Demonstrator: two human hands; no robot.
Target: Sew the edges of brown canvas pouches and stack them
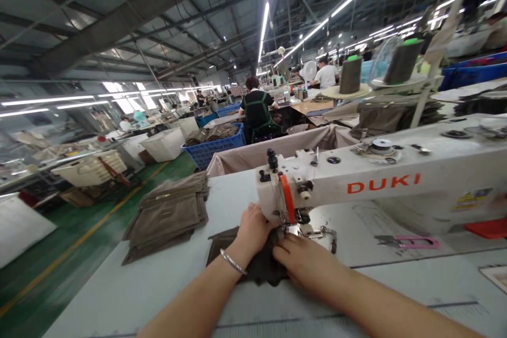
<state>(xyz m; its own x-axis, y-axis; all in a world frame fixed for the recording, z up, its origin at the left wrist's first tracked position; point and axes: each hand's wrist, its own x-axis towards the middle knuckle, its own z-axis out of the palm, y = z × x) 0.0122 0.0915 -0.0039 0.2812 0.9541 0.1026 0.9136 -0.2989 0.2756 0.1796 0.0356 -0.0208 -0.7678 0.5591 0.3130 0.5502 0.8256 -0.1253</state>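
Figure: sewing station viewed from the head-worn camera, left to right. Far left of the hands, a green factory floor (67,245) with a yellow line lies below a pale sewing table (119,296). Just left of the hands, a stack of khaki bag panels (166,216) rests on the table. Farther off, beyond the stack, stand a blue plastic crate (212,150) of folded cloth and a co-worker in a dark apron (256,113). At centre, the left hand (251,232), with a metal bangle (233,262) at the wrist, lies back-up on a dark olive fabric piece (259,269). Its fingertips are hidden, so a pinch cannot be ruled out. The right hand (299,260) lies flat with fingers close together, pressing on the same piece. The fabric sits under both hands, its far part at the presser foot (287,231). It appears soft and fairly light, though possibly bulky where layered, and would likely be best controlled with flat palms near the foot. Right of the hands extends the white DUKI sewing machine arm (380,185). Beyond it stand thread cones (350,76); a pink-marked metal piece (415,243) lies on the table nearer the hands.
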